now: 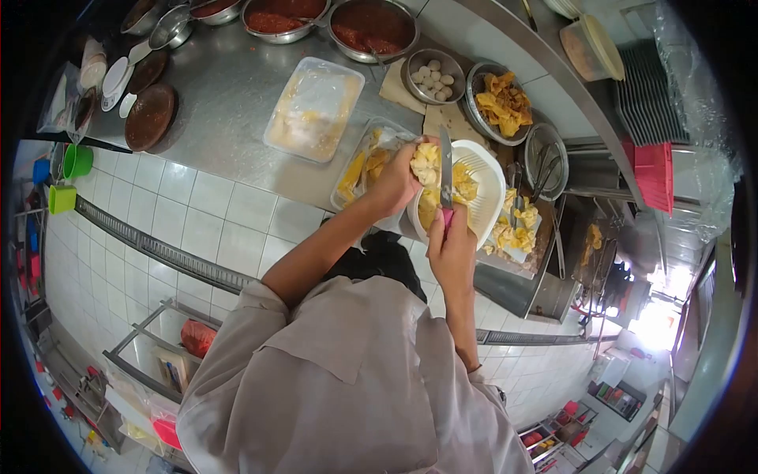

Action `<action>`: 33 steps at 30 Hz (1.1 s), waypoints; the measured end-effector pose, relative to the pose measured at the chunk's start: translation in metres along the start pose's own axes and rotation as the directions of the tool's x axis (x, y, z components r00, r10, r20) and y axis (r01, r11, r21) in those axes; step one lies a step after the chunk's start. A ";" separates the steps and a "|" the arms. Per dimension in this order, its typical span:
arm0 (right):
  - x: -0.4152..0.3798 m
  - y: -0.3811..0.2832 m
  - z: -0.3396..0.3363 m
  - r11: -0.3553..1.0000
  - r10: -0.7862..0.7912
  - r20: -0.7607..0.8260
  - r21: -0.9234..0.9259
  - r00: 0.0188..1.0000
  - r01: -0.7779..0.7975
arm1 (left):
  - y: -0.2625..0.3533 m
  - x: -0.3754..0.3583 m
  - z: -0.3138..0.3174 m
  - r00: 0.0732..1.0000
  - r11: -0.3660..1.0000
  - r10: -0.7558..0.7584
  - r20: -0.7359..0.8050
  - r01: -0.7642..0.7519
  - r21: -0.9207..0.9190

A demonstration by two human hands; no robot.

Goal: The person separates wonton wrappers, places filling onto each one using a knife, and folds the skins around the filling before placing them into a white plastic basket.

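Your left hand cups yellow dumpling; right hand grips pink-handled knife; slipping blade could nick your fingers.

A commercial kitchen is shown: a long steel counter is lined with bowls of red sauce, a bowl of white balls and a bowl of fried pieces, black trays are stacked on a shelf at the side, and the white-tiled floor is crossed by a long grated drain
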State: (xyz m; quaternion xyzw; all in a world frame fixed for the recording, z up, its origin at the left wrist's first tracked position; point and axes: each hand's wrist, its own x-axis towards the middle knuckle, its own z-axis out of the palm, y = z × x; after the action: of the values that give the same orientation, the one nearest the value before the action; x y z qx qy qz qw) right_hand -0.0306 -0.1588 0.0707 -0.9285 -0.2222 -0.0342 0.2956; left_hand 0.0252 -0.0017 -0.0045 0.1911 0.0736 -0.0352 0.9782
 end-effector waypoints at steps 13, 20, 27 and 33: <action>-0.008 0.002 0.023 0.970 0.232 0.087 -0.093 0.969 -0.224 | -0.039 0.000 -0.019 0.910 0.271 0.393 0.134 -0.254 0.929; -0.007 -0.006 0.011 0.946 0.322 0.135 -0.074 0.937 -0.315 | -0.025 -0.004 0.024 0.982 0.736 0.186 -0.038 -0.114 0.668; -0.006 0.002 0.014 0.943 0.333 0.111 -0.038 0.936 -0.331 | -0.029 -0.005 0.039 0.997 0.893 0.018 -0.070 0.016 0.449; 0.001 0.021 0.020 0.957 0.290 0.119 -0.005 0.950 -0.292 | -0.034 -0.004 0.047 0.989 0.871 0.121 -0.085 -0.065 0.488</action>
State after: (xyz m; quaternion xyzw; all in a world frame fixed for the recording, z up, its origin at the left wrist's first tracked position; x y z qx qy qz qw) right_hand -0.0219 -0.1624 0.0437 -0.9496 -0.1004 0.0663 0.2895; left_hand 0.0246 -0.0509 0.0268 0.4344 0.1084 0.0055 0.8942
